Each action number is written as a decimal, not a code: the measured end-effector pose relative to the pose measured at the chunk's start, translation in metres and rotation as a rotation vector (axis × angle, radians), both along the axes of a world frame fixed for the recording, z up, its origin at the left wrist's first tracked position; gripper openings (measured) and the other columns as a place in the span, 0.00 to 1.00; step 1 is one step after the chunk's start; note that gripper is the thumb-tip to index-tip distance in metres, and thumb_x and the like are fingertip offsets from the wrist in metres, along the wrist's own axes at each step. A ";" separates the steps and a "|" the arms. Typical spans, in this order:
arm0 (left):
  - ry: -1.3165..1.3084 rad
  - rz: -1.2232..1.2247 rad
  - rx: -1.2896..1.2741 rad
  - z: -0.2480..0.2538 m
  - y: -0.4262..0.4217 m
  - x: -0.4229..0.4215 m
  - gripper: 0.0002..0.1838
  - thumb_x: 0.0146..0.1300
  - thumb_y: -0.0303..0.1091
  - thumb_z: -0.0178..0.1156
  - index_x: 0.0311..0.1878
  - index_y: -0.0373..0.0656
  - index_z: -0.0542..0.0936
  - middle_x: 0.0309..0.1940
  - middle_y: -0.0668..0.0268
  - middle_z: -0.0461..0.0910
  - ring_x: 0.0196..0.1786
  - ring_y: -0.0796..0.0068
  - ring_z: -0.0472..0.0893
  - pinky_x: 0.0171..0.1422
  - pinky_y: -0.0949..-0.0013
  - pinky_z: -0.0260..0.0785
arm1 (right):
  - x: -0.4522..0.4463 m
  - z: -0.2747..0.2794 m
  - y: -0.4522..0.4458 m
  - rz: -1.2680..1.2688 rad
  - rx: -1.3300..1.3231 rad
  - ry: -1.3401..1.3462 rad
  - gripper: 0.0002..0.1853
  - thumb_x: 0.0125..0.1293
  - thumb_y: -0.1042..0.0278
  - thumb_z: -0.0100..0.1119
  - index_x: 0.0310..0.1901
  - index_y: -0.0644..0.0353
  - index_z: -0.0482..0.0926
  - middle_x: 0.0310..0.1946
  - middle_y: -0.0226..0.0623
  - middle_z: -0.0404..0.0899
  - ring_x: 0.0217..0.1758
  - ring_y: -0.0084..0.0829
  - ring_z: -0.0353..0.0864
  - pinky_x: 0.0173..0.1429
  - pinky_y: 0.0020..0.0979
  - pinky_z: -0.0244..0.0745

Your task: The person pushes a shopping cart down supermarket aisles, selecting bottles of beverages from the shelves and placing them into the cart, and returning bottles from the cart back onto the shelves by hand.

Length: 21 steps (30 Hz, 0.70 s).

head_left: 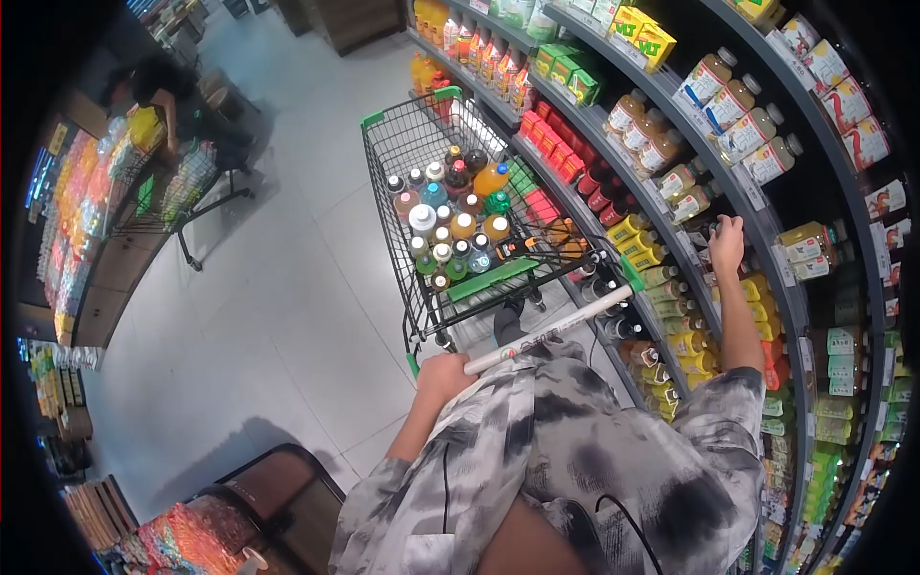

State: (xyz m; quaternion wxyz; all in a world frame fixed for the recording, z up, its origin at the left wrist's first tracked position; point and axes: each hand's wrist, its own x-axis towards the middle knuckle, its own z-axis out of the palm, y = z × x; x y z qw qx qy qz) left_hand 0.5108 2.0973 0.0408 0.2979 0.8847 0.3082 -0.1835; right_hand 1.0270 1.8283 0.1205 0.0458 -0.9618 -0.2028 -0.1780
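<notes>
My left hand (pixel 446 377) is wrapped round the left end of the white handle (pixel 551 331) of a shopping cart (pixel 388 206). Many upright bottles (pixel 462 227) with white, blue, black and orange caps stand in the cart's wire basket. On the right, my right hand (pixel 727 241) reaches into a drinks shelf (pixel 757 192), its fingers closed at a dark bottle top. The bottle itself is mostly hidden, and small in view. Yellow-labelled bottles (pixel 752 287) stand just below that hand.
Curved shelves of juice bottles (pixel 647 134) and cartons (pixel 640 36) run along the right. A person (pixel 168 105) stands beside another cart (pixel 182 187) at the upper left, near a display of packaged goods (pixel 91 182). A dark-framed stand (pixel 283 489) is at the lower left.
</notes>
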 end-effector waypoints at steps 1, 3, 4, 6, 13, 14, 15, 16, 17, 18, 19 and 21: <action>0.001 -0.011 -0.004 0.000 0.002 0.001 0.17 0.49 0.49 0.60 0.36 0.49 0.86 0.32 0.56 0.85 0.38 0.52 0.84 0.45 0.54 0.77 | 0.000 -0.003 0.001 0.032 0.011 -0.011 0.15 0.60 0.71 0.64 0.49 0.57 0.77 0.48 0.41 0.70 0.50 0.46 0.76 0.52 0.42 0.75; 0.018 0.018 -0.029 0.012 0.002 0.006 0.17 0.49 0.49 0.60 0.36 0.49 0.86 0.32 0.56 0.85 0.37 0.52 0.84 0.45 0.54 0.76 | 0.011 -0.008 0.003 0.075 0.011 -0.019 0.15 0.60 0.70 0.63 0.49 0.58 0.78 0.49 0.43 0.72 0.51 0.47 0.77 0.53 0.43 0.74; 0.036 0.037 -0.050 0.015 0.001 0.007 0.17 0.49 0.49 0.59 0.36 0.49 0.86 0.32 0.55 0.84 0.37 0.52 0.84 0.45 0.54 0.76 | 0.022 -0.014 -0.003 0.029 0.042 -0.029 0.14 0.62 0.68 0.62 0.49 0.58 0.78 0.48 0.46 0.75 0.50 0.49 0.78 0.52 0.45 0.74; 0.035 0.024 -0.049 0.009 0.000 0.005 0.17 0.49 0.50 0.59 0.35 0.49 0.86 0.32 0.55 0.84 0.37 0.52 0.84 0.45 0.54 0.76 | 0.038 -0.022 -0.013 -0.023 0.064 -0.030 0.14 0.63 0.66 0.61 0.49 0.59 0.78 0.47 0.49 0.77 0.49 0.51 0.78 0.52 0.47 0.74; 0.082 0.012 -0.041 -0.002 0.004 0.008 0.22 0.50 0.59 0.61 0.34 0.50 0.86 0.30 0.56 0.84 0.37 0.52 0.83 0.43 0.54 0.75 | 0.074 -0.013 -0.014 -0.192 -0.076 0.350 0.18 0.68 0.59 0.45 0.45 0.67 0.77 0.38 0.59 0.81 0.48 0.55 0.81 0.53 0.51 0.73; 0.079 -0.034 -0.051 -0.002 0.005 0.010 0.22 0.50 0.59 0.61 0.34 0.50 0.86 0.30 0.56 0.84 0.37 0.52 0.83 0.43 0.54 0.75 | 0.073 -0.006 -0.011 -0.214 -0.067 0.420 0.20 0.67 0.60 0.45 0.46 0.68 0.78 0.42 0.62 0.80 0.51 0.56 0.79 0.58 0.48 0.71; 0.089 -0.026 -0.054 -0.001 0.006 0.011 0.22 0.51 0.59 0.61 0.34 0.50 0.86 0.30 0.56 0.84 0.37 0.51 0.83 0.43 0.53 0.75 | 0.088 -0.022 -0.023 -0.102 -0.171 0.232 0.22 0.65 0.59 0.44 0.48 0.70 0.78 0.45 0.63 0.79 0.53 0.57 0.77 0.62 0.46 0.68; 0.100 -0.009 -0.053 -0.001 0.007 0.010 0.22 0.52 0.59 0.61 0.35 0.50 0.86 0.30 0.55 0.84 0.37 0.51 0.83 0.43 0.53 0.75 | 0.086 -0.016 -0.022 -0.112 -0.137 0.318 0.24 0.67 0.57 0.44 0.49 0.71 0.78 0.53 0.66 0.74 0.60 0.59 0.72 0.68 0.46 0.62; 0.090 -0.024 -0.048 -0.001 0.008 0.011 0.20 0.53 0.57 0.61 0.35 0.51 0.86 0.30 0.55 0.84 0.37 0.50 0.83 0.42 0.54 0.74 | 0.085 -0.018 -0.023 -0.110 -0.117 0.285 0.23 0.66 0.58 0.44 0.48 0.71 0.78 0.51 0.65 0.76 0.58 0.58 0.74 0.66 0.46 0.64; 0.095 -0.037 -0.046 -0.002 0.010 0.012 0.20 0.53 0.57 0.61 0.35 0.51 0.86 0.30 0.55 0.84 0.37 0.50 0.83 0.42 0.54 0.74 | 0.085 -0.020 -0.023 -0.100 -0.098 0.253 0.23 0.65 0.58 0.44 0.48 0.71 0.78 0.49 0.63 0.77 0.56 0.57 0.75 0.64 0.45 0.66; 0.098 -0.025 -0.047 -0.002 0.010 0.012 0.19 0.53 0.56 0.61 0.35 0.51 0.86 0.31 0.54 0.83 0.37 0.50 0.83 0.42 0.53 0.74 | 0.084 -0.019 -0.025 -0.104 -0.096 0.259 0.23 0.65 0.58 0.44 0.48 0.71 0.78 0.49 0.63 0.77 0.56 0.57 0.75 0.64 0.45 0.66; 0.106 0.006 -0.044 -0.001 0.008 0.012 0.18 0.54 0.55 0.61 0.35 0.51 0.86 0.31 0.54 0.83 0.37 0.50 0.83 0.42 0.53 0.74 | 0.081 -0.009 -0.019 -0.151 -0.114 0.415 0.23 0.65 0.58 0.46 0.50 0.70 0.77 0.51 0.62 0.76 0.57 0.56 0.75 0.63 0.47 0.66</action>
